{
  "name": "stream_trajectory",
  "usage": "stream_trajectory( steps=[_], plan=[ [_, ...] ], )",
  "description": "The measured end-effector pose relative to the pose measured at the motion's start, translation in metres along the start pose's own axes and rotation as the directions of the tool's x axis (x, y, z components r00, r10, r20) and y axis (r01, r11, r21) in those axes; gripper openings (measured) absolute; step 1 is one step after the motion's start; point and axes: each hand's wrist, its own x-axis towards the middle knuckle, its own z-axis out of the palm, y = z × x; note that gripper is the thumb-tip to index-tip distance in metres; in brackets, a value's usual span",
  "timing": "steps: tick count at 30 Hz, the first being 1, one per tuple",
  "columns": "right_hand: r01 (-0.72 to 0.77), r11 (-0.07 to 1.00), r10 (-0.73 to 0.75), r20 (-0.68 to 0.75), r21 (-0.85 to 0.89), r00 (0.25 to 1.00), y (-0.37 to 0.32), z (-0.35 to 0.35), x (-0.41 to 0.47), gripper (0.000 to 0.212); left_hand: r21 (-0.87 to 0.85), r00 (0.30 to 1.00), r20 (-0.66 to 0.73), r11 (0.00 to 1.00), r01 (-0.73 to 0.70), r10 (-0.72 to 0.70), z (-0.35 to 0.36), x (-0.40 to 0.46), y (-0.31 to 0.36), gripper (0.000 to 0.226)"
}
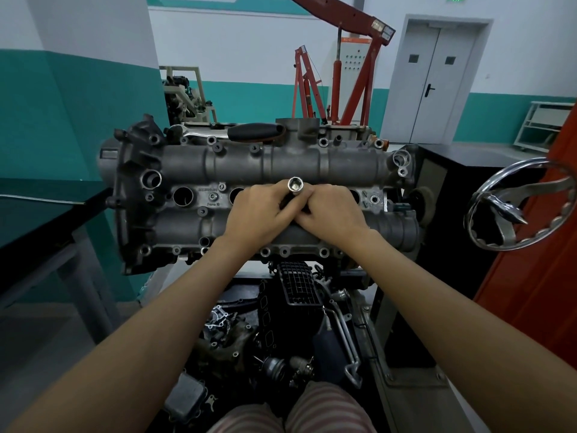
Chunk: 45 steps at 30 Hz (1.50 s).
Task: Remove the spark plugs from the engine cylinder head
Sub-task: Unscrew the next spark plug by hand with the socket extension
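Note:
The grey engine cylinder head (237, 165) lies across the stand in front of me, with round spark plug wells along its middle; one open well (183, 196) shows at the left. A silver spark plug socket (295, 186) stands upright over a middle well, its hollow end facing up. My left hand (257, 210) and my right hand (329, 214) meet around the socket's shaft, fingers curled on it from both sides. The well under my hands is hidden. A ratchet with a black handle (254, 131) rests on the far edge of the head.
A chrome handwheel (518, 204) sticks out at the right beside an orange panel. Loose engine parts and a black intake piece (298, 284) lie below the head. A dark bench (46, 220) stands at the left, red engine cranes (349, 76) behind.

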Motion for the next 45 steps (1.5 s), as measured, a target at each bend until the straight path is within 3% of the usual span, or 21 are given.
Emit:
stream_trajectory(
  steps=[3,13,20,32,35,42,45],
  plan=[
    [-0.004,0.999,0.005,-0.023,0.039,1.0,-0.0011,-0.0018,-0.0007,0.032,0.004,0.998,-0.027,0.999,-0.051,0.051,-0.0016,-0.0017,0.002,0.04],
    [-0.045,0.999,0.045,0.0,0.032,0.999,-0.0016,-0.0029,0.0007,0.033,0.052,0.997,-0.043,0.996,-0.068,0.07,0.0018,-0.0022,0.0011,0.039],
    [-0.041,0.999,0.041,-0.01,0.016,0.999,-0.0013,-0.0031,0.0009,0.03,0.034,0.999,-0.043,0.999,0.0,0.001,0.0031,-0.0011,-0.0025,0.046],
    [-0.026,0.998,0.025,0.011,0.058,1.0,-0.0017,-0.0018,0.0001,0.028,-0.032,1.0,-0.021,0.999,0.004,-0.004,-0.0009,-0.0031,0.0036,0.026],
    [-0.045,0.999,0.044,0.021,0.03,0.999,-0.0015,-0.002,0.0011,0.035,0.0,0.999,-0.044,1.0,0.014,-0.014,0.0003,-0.0021,0.0006,0.032],
    [-0.025,1.0,0.025,0.018,0.009,1.0,-0.0001,-0.0001,0.0013,0.03,-0.011,0.999,-0.046,1.0,-0.022,0.021,0.0004,-0.0026,0.0004,0.047],
    [-0.038,0.995,0.038,0.001,0.09,0.999,-0.0018,-0.0024,0.0003,0.025,-0.011,0.998,-0.048,0.999,-0.035,0.034,-0.0005,-0.0034,0.0019,0.03]
  ],
)
